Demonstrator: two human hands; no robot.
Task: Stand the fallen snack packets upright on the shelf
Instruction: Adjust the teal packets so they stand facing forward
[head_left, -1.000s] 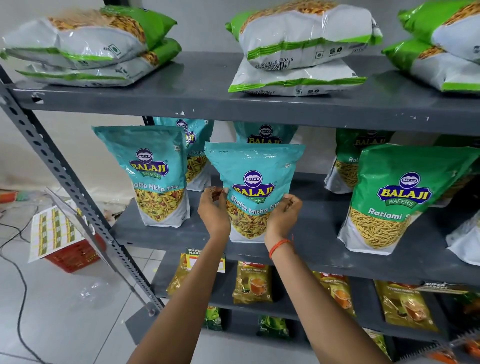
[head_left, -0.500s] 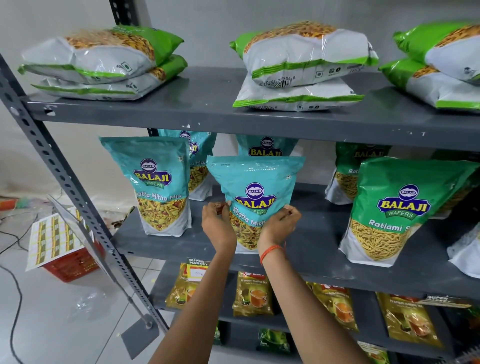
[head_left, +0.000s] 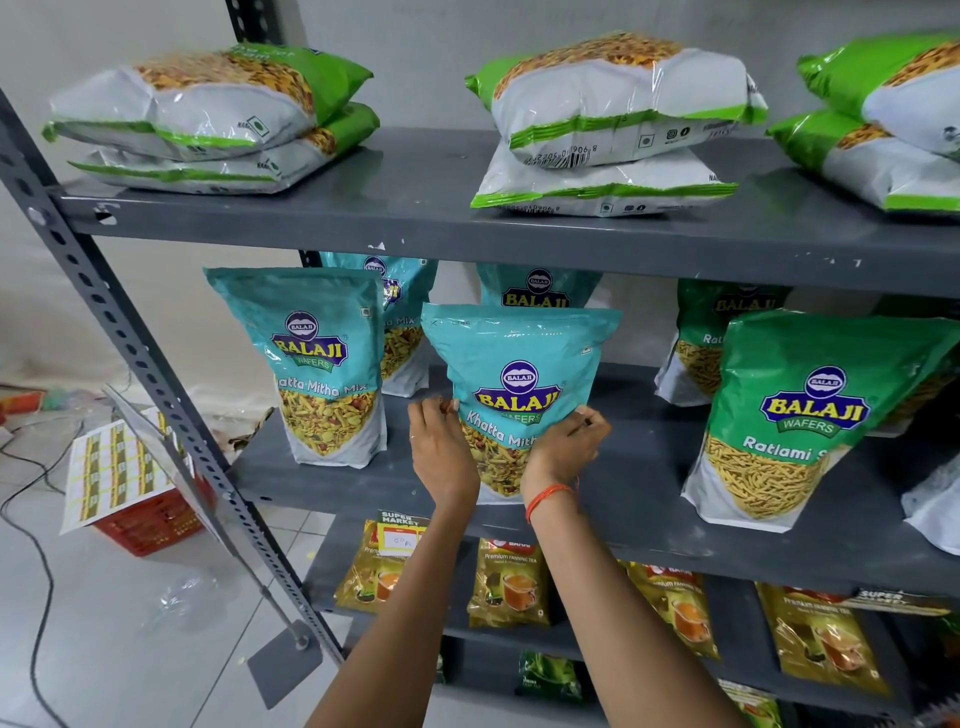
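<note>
Head view:

- Your left hand (head_left: 441, 452) and right hand (head_left: 563, 449) are both clamped on the lower sides of the teal Khatta Mitha packet (head_left: 519, 384), fingers curled round its edges. The packet stands on the middle shelf (head_left: 649, 499), near the front edge and between the left teal packet (head_left: 324, 364) and the green Ratlami packet (head_left: 810, 415).
- It looks a touch tilted, its top wider than its base; whether the bottom gusset sits flat is hidden behind your hands, so I cannot be sure.
- Risk: if you let go before the base is spread, the heavy top could tip it forward off the shelf, since it stands so close to the front edge.
- Risk: if it slumps sideways it could knock the left teal packet, which stands just beside it, though the two are apart.
- Risk: pushing it far back could topple the teal packets (head_left: 537, 291) standing behind it.
- Contents: the clear window of the held packet shows a yellow-brown snack mix; the green packet shows thin yellow strands.
- The top shelf (head_left: 415, 208) carries green-and-white packets (head_left: 618, 93) lying flat in stacks of two, so I judge that these are yet to be stood up.
- The lower shelf holds tea pouches (head_left: 509, 584), upright.
</note>
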